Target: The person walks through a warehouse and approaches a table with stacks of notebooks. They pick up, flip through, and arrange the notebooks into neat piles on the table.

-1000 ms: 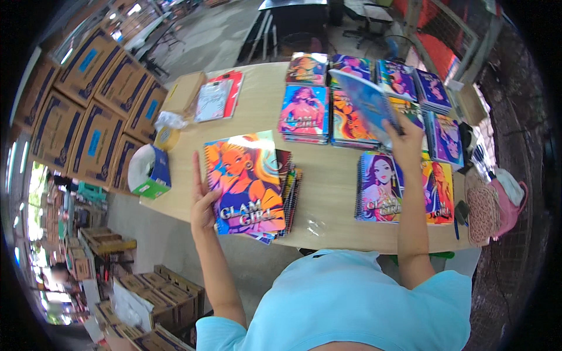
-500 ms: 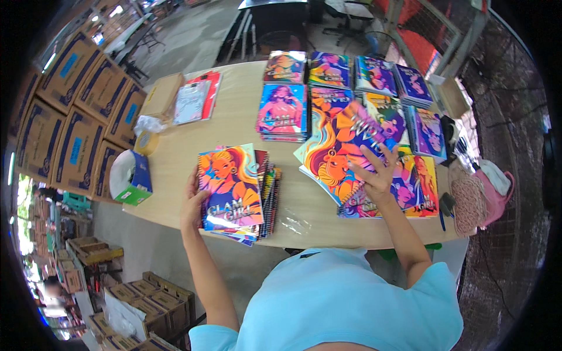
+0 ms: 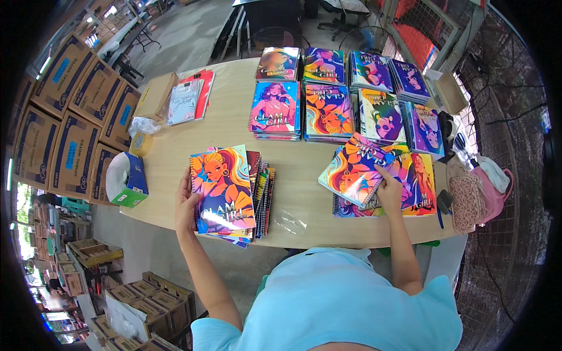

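Observation:
My left hand (image 3: 187, 202) is closed on the left edge of a fanned stack of spiral notebooks, its thumb lying over the orange-haired cover of the top notebook (image 3: 223, 190). That stack hangs slightly over the table's near edge, with coils showing along its right side. In my right hand (image 3: 390, 192) is a spiral notebook (image 3: 356, 169) with an orange and purple cover, tilted and turned upside down. It is held by its right edge, over other notebooks (image 3: 418, 184) at the right front. Fingers under it are partly hidden.
Several notebook piles stand in rows at the back right, including a pink-covered pile (image 3: 275, 108). Cartons (image 3: 76, 149) are stacked at left. A tape roll and blue-green box (image 3: 132, 175) sit at the table's left edge. A pink bag (image 3: 492, 190) and scissors (image 3: 459, 143) lie at right.
My right hand has lowered, bringing its notebook down closer to the notebooks at the right front. More of the pile behind it now shows. My left hand keeps its grip on the stack.

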`<state>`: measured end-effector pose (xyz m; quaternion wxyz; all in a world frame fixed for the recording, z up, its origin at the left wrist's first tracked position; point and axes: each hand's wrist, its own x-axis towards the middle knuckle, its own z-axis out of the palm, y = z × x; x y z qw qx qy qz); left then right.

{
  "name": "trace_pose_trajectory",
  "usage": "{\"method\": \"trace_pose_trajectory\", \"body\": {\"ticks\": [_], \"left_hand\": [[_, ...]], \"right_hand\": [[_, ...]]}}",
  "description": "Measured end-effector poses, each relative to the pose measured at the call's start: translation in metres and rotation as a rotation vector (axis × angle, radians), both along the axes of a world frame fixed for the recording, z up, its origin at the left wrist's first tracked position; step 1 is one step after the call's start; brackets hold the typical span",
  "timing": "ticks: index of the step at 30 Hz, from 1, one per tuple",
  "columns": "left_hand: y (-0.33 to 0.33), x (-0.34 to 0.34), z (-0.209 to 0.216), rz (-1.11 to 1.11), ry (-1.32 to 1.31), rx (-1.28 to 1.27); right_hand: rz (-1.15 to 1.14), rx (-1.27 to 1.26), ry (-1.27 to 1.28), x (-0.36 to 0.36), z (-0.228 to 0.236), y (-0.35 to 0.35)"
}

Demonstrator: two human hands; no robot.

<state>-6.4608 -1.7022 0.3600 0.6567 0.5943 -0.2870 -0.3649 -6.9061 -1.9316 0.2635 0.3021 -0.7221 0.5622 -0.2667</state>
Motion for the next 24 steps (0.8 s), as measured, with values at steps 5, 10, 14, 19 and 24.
{"method": "trace_pose_trajectory", "body": {"ticks": [5, 10, 14, 19, 24], "left_hand": [[0.000, -0.002, -0.002, 0.035, 0.020, -0.003], [-0.005, -0.002, 0.000, 0.013, 0.004, -0.009], [-0.001, -0.002, 0.002, 0.029, 0.004, 0.003], [-0.002, -0.005, 0.005, 0.047, 0.003, 0.005], [-0.008, -0.005, 0.003, 0.043, 0.005, 0.013]], "right_hand": [[0.030, 0.499, -0.880, -0.002, 0.030, -0.012], [0.083, -0.233, -0.568, 0.020, 0.059, -0.032], [0.438, -0.283, 0.104, 0.043, 0.154, -0.069], [0.807, -0.791, 0.708, 0.144, 0.177, -0.133], [1.096, -0.743, 0.941, 0.238, 0.072, -0.184]]}}
